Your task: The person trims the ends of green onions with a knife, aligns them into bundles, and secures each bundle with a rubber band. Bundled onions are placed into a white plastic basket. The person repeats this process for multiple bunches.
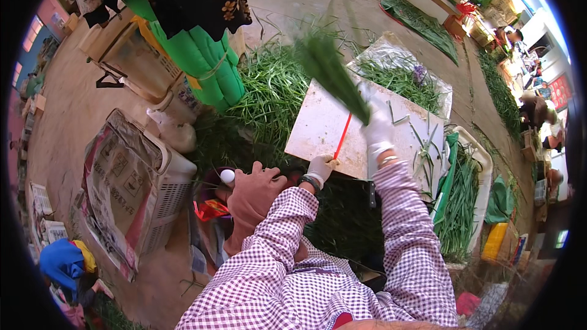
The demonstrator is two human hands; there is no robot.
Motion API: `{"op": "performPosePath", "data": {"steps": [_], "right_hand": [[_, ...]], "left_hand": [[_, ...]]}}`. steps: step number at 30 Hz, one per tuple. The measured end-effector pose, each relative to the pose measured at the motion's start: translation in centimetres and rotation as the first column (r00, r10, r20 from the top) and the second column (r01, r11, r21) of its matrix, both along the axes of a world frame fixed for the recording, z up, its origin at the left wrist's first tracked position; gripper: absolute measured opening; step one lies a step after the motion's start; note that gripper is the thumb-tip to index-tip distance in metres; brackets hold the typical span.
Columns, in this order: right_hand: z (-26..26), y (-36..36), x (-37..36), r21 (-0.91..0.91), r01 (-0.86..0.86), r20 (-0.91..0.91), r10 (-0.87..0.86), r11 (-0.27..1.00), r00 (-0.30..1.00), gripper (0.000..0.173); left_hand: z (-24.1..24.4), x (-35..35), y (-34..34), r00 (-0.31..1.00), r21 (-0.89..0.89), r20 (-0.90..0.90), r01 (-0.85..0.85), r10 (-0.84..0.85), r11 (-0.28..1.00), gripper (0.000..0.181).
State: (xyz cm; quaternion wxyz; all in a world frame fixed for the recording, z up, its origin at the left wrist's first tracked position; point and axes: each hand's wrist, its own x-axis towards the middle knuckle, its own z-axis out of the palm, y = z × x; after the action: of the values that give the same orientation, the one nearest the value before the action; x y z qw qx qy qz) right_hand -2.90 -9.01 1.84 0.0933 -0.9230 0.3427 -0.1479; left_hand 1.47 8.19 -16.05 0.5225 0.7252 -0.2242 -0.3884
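Observation:
My right hand (377,130), in a white glove, grips a bundle of long green leafy stalks (335,71), blurred at the leaf ends, above a worn white board (314,121). My left hand (322,167), also gloved in white, pinches one end of a red strip (343,136) at the board's near edge. The strip runs across the board towards the bundle; its far end is hidden near the stalks. Several cut stalk pieces (426,151) lie loose on the board's right part. A black handle (372,194) shows below the board's near edge, beside my right sleeve.
A heap of green stalks (270,87) lies beyond the board at left, and more (399,78) on plastic sheeting. A white crate (486,165) of stalks stands at right, a lined plastic crate (172,183) at left. Standing nearby is a person in green trousers (202,64); other people are farther off.

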Motion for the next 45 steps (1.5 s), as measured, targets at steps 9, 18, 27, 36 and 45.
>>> {"op": "performPosePath", "data": {"steps": [9,18,27,36,45], "right_hand": [[-7.0,1.0,0.3,-0.151,-0.183,-0.407,0.107,0.971,0.907,0.022],[-6.1,2.3,-0.5,0.075,-0.334,-0.376,0.336,0.94,0.863,0.113],[-5.0,4.0,-5.0,0.043,-0.366,-0.102,0.368,0.93,0.924,0.085],[-6.2,-1.5,-10.1,0.159,-0.077,0.295,0.027,0.984,0.955,0.072],[-6.7,0.7,-3.9,0.132,-0.096,-0.363,0.138,0.987,0.921,0.122]], "left_hand": [[4.0,1.1,0.0,0.997,0.101,0.053,0.045,-0.05,0.994,0.034],[5.1,1.3,-0.1,0.995,0.119,0.061,0.071,-0.079,0.99,0.031],[2.9,1.5,0.3,0.994,0.051,0.097,0.042,-0.047,0.998,0.021],[3.3,1.3,-0.1,1.0,0.036,-0.022,0.017,-0.016,0.999,0.022],[3.7,1.3,-0.1,0.998,0.088,0.052,0.029,-0.034,0.996,0.024]]}}
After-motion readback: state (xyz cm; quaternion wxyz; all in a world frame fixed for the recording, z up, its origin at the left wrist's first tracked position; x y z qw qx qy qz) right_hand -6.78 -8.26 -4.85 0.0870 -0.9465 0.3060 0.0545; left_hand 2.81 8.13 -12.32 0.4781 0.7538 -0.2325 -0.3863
